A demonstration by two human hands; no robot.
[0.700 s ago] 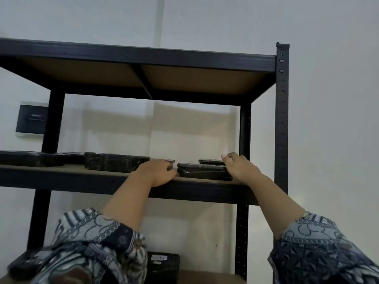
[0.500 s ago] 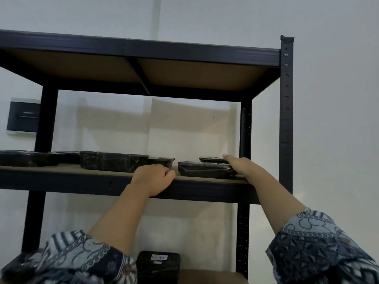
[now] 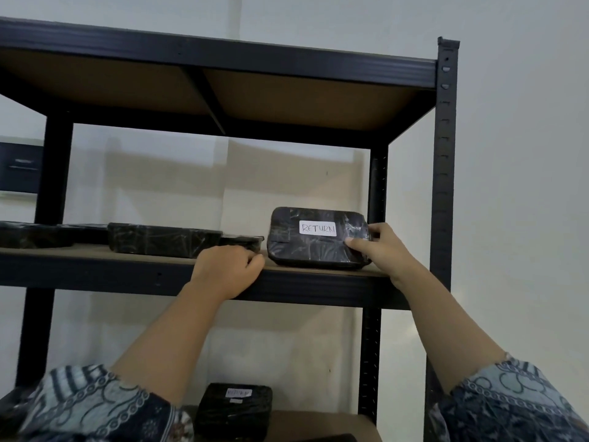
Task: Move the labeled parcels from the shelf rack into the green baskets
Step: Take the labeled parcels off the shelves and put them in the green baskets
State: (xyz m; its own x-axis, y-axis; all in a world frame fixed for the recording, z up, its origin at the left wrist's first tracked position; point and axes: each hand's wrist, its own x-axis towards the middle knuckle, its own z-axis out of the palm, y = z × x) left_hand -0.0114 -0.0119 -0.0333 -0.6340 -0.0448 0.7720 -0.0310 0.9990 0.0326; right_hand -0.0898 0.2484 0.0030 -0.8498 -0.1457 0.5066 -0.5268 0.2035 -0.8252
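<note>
Now raised on edge, parcel (image 3: 306, 250) in right fingers (image 3: 358, 243); left fingers (image 3: 242, 254) grip wooden shelf (image 3: 89, 250).

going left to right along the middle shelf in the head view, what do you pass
flat black parcel → thick wrapped parcel → left hand on the shelf edge → RETURN parcel → right hand gripping its right end → right front rack post

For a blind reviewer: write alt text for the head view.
The right hand grips a black parcel labelled RETURN, tilted up on its edge on the shelf. The left hand rests curled on the shelf edge; other parcels lie flat to its left.
</note>
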